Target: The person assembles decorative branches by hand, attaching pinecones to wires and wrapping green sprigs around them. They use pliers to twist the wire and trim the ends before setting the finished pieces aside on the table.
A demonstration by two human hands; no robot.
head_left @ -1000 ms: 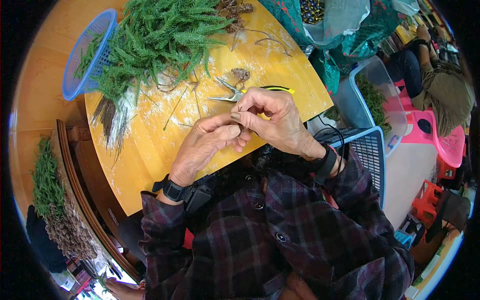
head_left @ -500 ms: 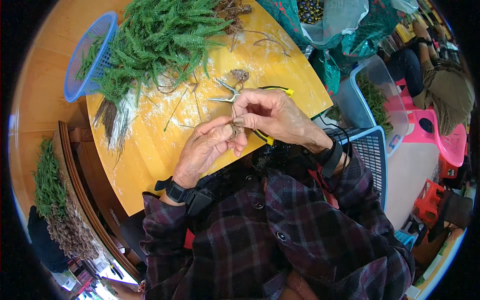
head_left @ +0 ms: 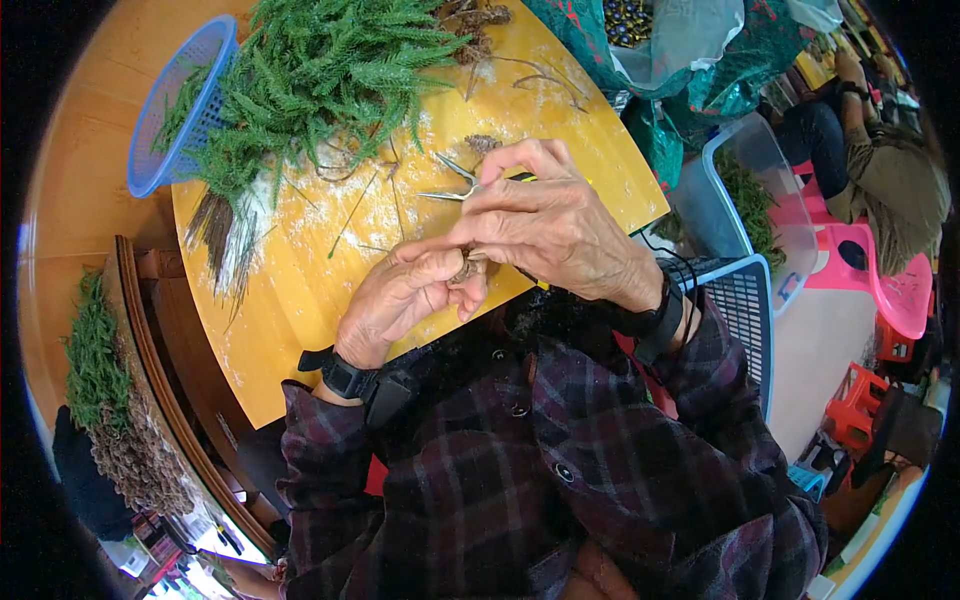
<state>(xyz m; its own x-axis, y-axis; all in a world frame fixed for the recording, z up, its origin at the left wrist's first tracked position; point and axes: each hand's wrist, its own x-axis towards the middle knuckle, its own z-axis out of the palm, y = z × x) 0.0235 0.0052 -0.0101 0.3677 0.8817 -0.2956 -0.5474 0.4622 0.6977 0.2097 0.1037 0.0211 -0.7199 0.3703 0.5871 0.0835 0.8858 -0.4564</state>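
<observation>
Right at the centre of the action sits a small brownish dried clump of plant material (head_left: 466, 268), pinched between both sets of fingertips just above the near edge of the yellow wooden tabletop (head_left: 300, 290). The left hand (head_left: 400, 300) comes up from seven o'clock and closes thumb and forefinger narrowly on the clump's lower end; the right hand (head_left: 555, 230) arches over from three o'clock, fingers curled tight on its top, likely so each hand can steady it while working at it. The clump is mostly hidden, but its long axis seems to run roughly from seven o'clock to one o'clock, the upper end tucked under the right fingers.

Just beyond the right knuckles, at twelve o'clock, a pair of metal scissors with yellow handles (head_left: 455, 180) lies flat, blades pointing to nine o'clock, close enough to grab. Further out at eleven o'clock, a heap of feathery green sprigs (head_left: 320, 80) spills from a tipped blue plastic mesh basket (head_left: 170, 110), stems toward the person. Loose stalks and pale dust litter the board between.
</observation>
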